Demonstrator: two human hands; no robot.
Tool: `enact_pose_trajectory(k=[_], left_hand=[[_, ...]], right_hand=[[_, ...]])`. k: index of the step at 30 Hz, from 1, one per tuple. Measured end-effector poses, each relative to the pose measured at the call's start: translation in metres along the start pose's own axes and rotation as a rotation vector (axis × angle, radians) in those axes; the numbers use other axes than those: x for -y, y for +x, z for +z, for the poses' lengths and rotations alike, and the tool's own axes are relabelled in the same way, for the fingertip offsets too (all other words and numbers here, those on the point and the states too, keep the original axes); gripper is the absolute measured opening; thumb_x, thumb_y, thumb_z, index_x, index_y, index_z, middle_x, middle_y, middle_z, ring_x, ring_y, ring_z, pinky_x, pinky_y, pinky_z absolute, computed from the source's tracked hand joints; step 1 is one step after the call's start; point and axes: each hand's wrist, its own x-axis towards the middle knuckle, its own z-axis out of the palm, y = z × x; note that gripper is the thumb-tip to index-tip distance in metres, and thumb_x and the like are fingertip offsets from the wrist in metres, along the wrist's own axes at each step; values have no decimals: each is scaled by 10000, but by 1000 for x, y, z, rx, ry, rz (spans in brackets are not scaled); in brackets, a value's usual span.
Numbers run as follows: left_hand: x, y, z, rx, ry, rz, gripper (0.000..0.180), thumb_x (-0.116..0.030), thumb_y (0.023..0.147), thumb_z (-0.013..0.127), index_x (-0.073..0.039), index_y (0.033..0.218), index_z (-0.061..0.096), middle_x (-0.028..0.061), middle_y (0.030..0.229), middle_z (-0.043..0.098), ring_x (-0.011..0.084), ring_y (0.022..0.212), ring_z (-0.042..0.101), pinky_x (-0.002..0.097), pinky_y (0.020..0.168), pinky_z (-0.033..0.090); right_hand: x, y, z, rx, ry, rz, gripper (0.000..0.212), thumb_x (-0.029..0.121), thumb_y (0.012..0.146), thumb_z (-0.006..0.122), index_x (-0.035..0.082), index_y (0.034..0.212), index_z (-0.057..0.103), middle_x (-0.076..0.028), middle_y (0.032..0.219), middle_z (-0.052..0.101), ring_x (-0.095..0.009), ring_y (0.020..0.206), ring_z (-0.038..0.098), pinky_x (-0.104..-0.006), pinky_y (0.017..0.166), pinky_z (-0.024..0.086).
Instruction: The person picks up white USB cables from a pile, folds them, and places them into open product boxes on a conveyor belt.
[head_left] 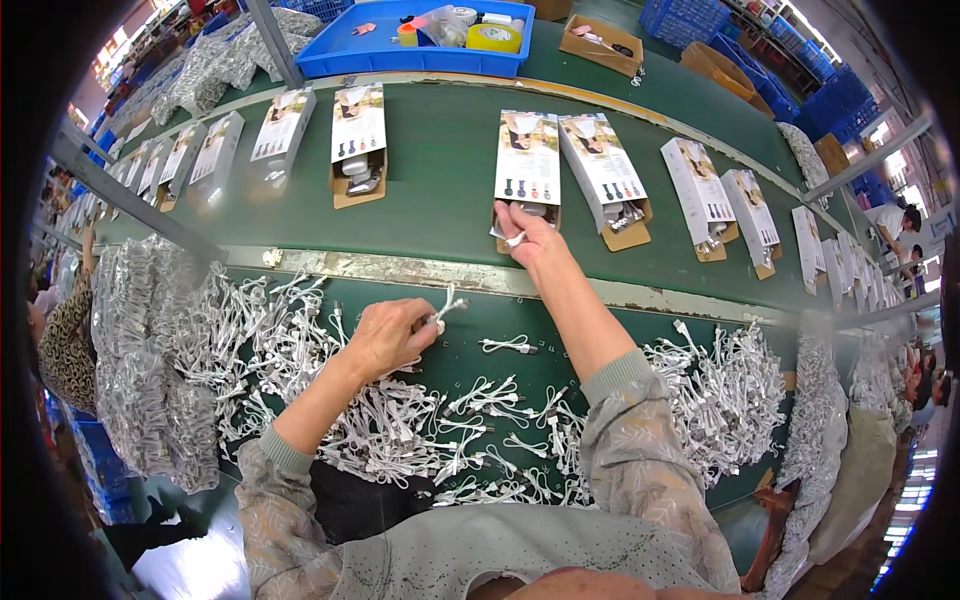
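Observation:
My left hand is closed over the near table, pinching a short bundled white charging cable that sticks up past its fingertips. Ahead of it, my right hand reaches to the near, open end of a white printed box lying on the green belt. Its fingers pinch a small white piece that looks like a cable at the box opening; the fingers partly hide it. Just to the right lies another printed box, its brown flap open and a clear-bagged item showing inside.
Loose white cables cover the near table, with another heap at right. More boxes line the belt both ways. A metal rail separates table and belt. Bagged bundles stand left. A blue tray lies beyond.

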Motion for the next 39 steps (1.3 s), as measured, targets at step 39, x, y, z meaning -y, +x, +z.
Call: enact_pose_trajectory(k=[39], left_hand=[[110,28,28,-530,347,3,442,-154,808,607,27,1192,484,217,1248,490,387,1196,440,449,1027,347]], right_hand=[[5,-100,-42,282,-528,407,284,-37,878,555,-76,1154,500,-195,1127,573,-272,1035,594,-362,917,532]])
